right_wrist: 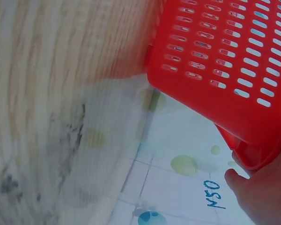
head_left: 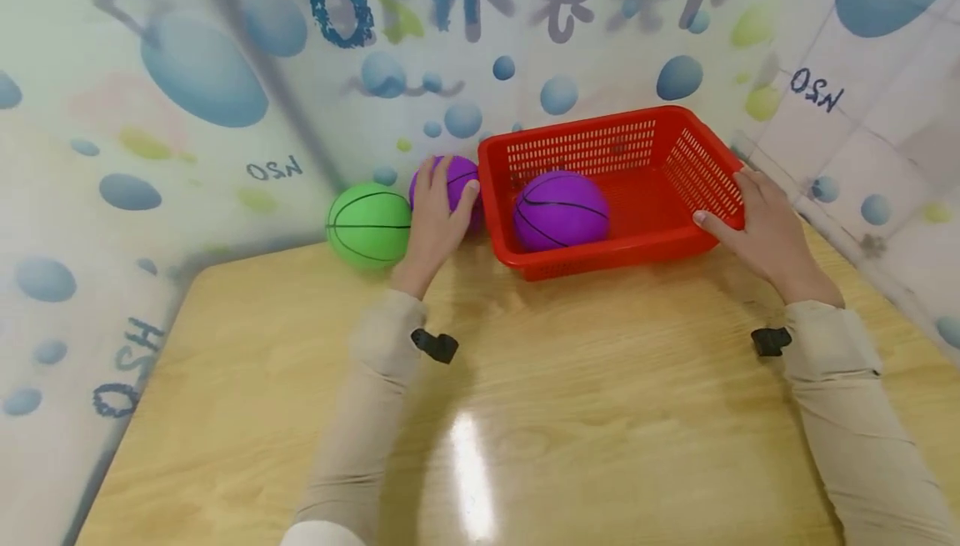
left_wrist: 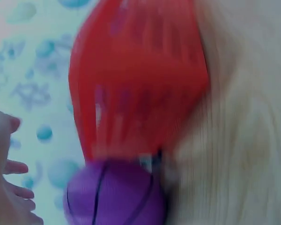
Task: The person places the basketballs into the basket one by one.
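Note:
A red plastic basket [head_left: 577,258] with slotted walls sits on the table, and one purple ball [head_left: 561,211] with black lines lies in its left end. My right hand [head_left: 772,233] grips the basket's right rim, thumb over the inner edge and fingers outside, as the right wrist view also shows at the basket [right_wrist: 210,51] corner. My left hand [head_left: 435,225] reaches over a second purple ball [left_wrist: 114,194] just left of the basket. In the left wrist view its fingers [left_wrist: 18,192] are spread, apart from that ball. A green ball [head_left: 367,227] stands left of this hand.
The wooden table [head_left: 585,396] meets patterned walls [head_left: 465,37] behind the basket and at both sides. The basket's back and the balls stand close to the rear wall. Each wrist bears a small black camera.

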Tool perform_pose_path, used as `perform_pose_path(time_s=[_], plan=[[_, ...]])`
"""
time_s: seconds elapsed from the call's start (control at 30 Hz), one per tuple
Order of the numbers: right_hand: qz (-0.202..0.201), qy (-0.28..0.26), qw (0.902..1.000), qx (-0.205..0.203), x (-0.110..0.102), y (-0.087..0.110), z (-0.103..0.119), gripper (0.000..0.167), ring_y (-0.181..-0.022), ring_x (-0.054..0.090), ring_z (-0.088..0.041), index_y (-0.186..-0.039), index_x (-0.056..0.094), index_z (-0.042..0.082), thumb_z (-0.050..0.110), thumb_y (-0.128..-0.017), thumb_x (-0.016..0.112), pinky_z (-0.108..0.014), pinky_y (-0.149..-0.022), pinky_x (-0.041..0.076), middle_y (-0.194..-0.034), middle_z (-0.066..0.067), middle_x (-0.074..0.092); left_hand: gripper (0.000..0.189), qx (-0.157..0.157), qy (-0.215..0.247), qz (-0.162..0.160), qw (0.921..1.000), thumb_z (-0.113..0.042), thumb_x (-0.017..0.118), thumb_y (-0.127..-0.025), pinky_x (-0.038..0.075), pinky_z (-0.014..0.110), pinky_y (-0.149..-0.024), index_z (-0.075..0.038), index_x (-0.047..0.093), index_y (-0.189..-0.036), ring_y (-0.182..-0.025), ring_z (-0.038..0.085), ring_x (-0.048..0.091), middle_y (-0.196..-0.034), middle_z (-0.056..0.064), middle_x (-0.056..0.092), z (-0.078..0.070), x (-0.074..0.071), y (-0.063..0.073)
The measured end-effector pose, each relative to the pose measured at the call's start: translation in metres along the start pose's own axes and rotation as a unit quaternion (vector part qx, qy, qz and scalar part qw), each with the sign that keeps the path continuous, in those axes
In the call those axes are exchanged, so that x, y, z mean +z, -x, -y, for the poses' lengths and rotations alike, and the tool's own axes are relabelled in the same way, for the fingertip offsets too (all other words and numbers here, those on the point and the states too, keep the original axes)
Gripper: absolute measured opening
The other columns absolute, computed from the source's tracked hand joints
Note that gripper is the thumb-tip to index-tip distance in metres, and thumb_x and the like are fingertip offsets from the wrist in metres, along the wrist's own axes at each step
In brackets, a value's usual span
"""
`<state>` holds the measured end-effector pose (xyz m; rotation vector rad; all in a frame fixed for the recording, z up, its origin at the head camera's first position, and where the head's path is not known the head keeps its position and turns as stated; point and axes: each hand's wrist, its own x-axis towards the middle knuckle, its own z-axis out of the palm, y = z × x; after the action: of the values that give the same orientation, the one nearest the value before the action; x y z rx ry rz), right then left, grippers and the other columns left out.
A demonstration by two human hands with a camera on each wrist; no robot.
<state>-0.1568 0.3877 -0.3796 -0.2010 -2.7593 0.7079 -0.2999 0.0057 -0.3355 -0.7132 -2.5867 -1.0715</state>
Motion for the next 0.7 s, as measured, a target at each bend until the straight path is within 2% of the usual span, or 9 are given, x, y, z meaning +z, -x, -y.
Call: perform_pose_path(time_s=[0.13,0.23,0.33,0.4,0.6,0.7], plan=[[0.001,-0.011,0.9999,0.002,-0.009,-0.001,-0.005,0.081,-0.130,0.017,-0.047,-0.146,0.017,-0.004,0.046,-0.091,0.049,-0.066,-0.095,0.021,-0.148,-0.026,0.016,0.077,-0.028,-0.082,0.046,0.9952,-0.042,0.056,-0.090,0.007,0.044,-0.110,-0.003,0.022,-0.147,-0.139,0.034,0.002,-0.151,0.023,0.005,0.022,-0.009,-0.013],[0.013,-0.025,0.9996,0.011,-0.014,-0.001,-0.006,0.080,-0.130,0.014,-0.047,-0.147,0.014,-0.002,0.044,-0.092,0.050,-0.068,-0.094,0.020,-0.150,-0.025,0.012,0.091,-0.021,-0.143,0.067,0.9873,-0.044,0.066,-0.083,0.005,0.046,-0.110,-0.002,0.018,-0.147,-0.138,0.038,0.003,-0.151,0.025,0.005,0.036,-0.004,-0.021],[0.025,-0.032,0.9989,0.023,-0.016,-0.002,-0.004,0.081,-0.131,0.013,-0.048,-0.148,0.011,0.001,0.044,-0.092,0.050,-0.070,-0.091,0.021,-0.151,-0.024,0.009,0.104,-0.006,-0.178,0.062,0.9820,-0.044,0.075,-0.074,0.010,0.047,-0.109,0.004,0.016,-0.145,-0.135,0.041,0.012,-0.146,0.029,0.014,0.044,0.006,-0.027],[0.029,-0.031,0.9988,0.026,-0.016,-0.002,-0.002,0.082,-0.129,0.015,-0.048,-0.148,0.010,0.002,0.045,-0.091,0.050,-0.071,-0.090,0.023,-0.151,-0.024,0.009,0.112,-0.008,-0.199,0.051,0.9786,-0.045,0.080,-0.068,0.013,0.048,-0.109,0.008,0.014,-0.143,-0.133,0.043,0.017,-0.143,0.032,0.018,0.045,0.013,-0.029],[0.030,-0.029,0.9989,0.024,-0.010,-0.003,0.003,0.082,-0.126,0.018,-0.049,-0.148,0.010,0.001,0.045,-0.091,0.049,-0.070,-0.089,0.024,-0.151,-0.025,0.011,0.123,-0.059,-0.248,0.041,0.9660,-0.044,0.085,-0.061,0.018,0.049,-0.107,0.008,0.009,-0.143,-0.132,0.046,0.017,-0.144,0.034,0.012,0.044,0.024,-0.028],[0.024,-0.027,0.9991,0.021,-0.011,-0.005,0.004,0.081,-0.126,0.019,-0.050,-0.148,0.011,-0.001,0.044,-0.091,0.049,-0.070,-0.090,0.023,-0.150,-0.025,0.011,0.122,-0.062,-0.242,0.031,0.9677,-0.043,0.085,-0.061,0.022,0.051,-0.105,0.007,0.010,-0.144,-0.130,0.045,0.020,-0.143,0.032,0.015,0.045,0.025,-0.029]])
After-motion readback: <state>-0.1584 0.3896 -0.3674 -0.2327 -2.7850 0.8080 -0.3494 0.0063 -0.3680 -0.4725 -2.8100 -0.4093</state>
